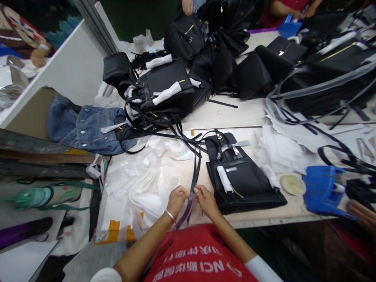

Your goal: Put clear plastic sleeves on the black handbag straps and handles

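Observation:
Close to the table's front edge, my left hand [177, 199] and my right hand [206, 199] face each other with fingers pinched. Between them are long black straps [195, 172] with a piece of clear plastic film [189, 197] around them. The strap ends hang down toward my red apron. At its far end the strap runs to a black leather backpack [245, 182] lying flat to the right of my hands. White wrap covers its zipper pull, and a gold buckle shows near its top. Left of my hands lie sheets of white foam wrap [143, 190].
Several black bags [167, 86] are heaped across the far side. A denim jacket [88, 127] lies at the left. On the right are white tissue sheets [277, 149], a round shallow dish [293, 184] and a blue container [319, 188]. Other people's hands [187, 6] show at the edges.

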`<state>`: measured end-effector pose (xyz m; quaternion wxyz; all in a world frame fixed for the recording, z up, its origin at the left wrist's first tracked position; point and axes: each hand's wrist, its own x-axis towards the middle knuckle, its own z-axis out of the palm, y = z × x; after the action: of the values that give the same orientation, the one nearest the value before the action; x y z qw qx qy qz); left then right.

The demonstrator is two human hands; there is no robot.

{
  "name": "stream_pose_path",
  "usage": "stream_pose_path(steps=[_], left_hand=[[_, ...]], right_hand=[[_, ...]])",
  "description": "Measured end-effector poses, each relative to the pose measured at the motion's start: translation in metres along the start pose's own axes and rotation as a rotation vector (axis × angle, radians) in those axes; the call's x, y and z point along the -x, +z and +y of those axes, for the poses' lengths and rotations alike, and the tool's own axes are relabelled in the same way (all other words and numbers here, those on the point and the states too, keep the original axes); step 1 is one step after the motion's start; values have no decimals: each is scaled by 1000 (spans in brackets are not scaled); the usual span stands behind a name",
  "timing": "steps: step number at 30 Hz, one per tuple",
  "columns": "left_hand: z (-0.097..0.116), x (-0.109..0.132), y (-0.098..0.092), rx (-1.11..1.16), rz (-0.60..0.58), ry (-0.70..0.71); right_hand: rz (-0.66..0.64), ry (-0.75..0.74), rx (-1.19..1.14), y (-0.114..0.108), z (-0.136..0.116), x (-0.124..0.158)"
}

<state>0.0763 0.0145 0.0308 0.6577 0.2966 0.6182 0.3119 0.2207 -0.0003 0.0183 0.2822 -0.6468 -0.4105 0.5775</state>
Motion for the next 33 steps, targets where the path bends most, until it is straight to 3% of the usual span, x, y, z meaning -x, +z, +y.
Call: stream_pose_path(steps=[5, 10, 13, 16, 21, 28, 30, 33], left_hand=[[-18, -16, 0, -184, 79, 112], [-25, -27, 0, -269, 152, 180], [-30, -31, 4, -292, 157, 197], [-35, -37, 5, -287, 170, 183], [-39, -45, 5, -222, 205, 142], [-30, -39, 26, -78, 179, 111], [-19, -32, 20, -48, 149, 116], [1, -16, -8, -74, 93, 192]], right_hand=[[167, -89, 370, 3, 21, 14], [238, -8, 538, 15, 22, 10], [221, 121, 260, 18, 22, 2], [122, 220, -98, 23, 24, -3], [3, 227, -225, 28, 22, -1], [-98, 293, -506, 25, 7, 2], [-122, 295, -519, 23, -4, 7], [-132, 239, -566, 13, -30, 21]])
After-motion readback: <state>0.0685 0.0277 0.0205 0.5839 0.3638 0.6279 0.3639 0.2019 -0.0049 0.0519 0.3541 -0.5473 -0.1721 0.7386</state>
